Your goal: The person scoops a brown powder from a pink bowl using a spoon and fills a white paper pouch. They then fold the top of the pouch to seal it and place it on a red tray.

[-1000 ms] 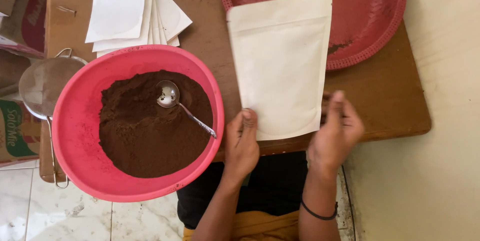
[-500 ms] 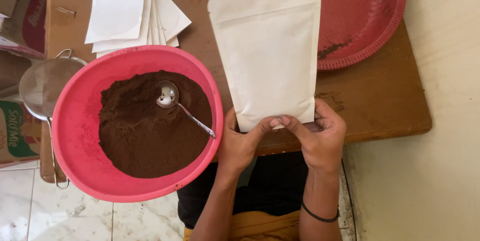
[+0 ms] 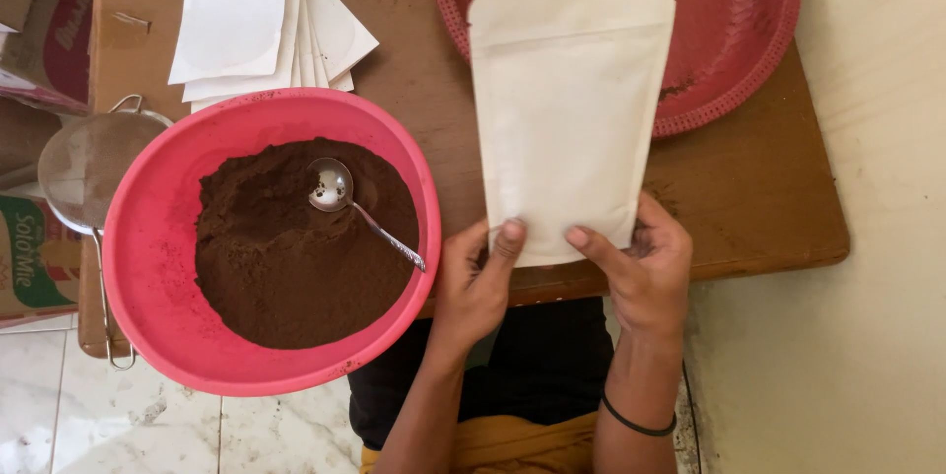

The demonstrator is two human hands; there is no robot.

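Brown wood makes up the worktop [image 3: 749, 208], scuffed and dusted with dark powder, with pale floor tiles showing below its near edge.

From my seat I see the white pouch [image 3: 567, 119] lying flat on it, its far end overlapping the red tray [image 3: 778, 50] and its near end at the worktop's edge. My left hand [image 3: 473, 282] pinches the near left corner with thumb and fingers closed on it; my right hand [image 3: 641, 272] does the same at the near right corner, fingers curled around the edge. Whether the pouch mouth is parted I cannot tell.

The pouch looks like matte, stiff paper laminate, a flat rectangle with a seam band across the far end. I judge it light and slippery: with only the corners held, it could slide or fold.

Just left of my left hand sits the pink bowl [image 3: 148, 267], smooth plastic, round, overhanging the worktop edge toward the floor. It holds a heap of fine dark brown powder [image 3: 286, 267] with a shiny metal spoon [image 3: 340, 198] half buried. A nudge from my elbow could tip that bowl, I think, and the loose powder would scatter.

Beyond the bowl lie a stack of spare white pouches [image 3: 246, 11] and a wire-mesh sieve [image 3: 84, 164].
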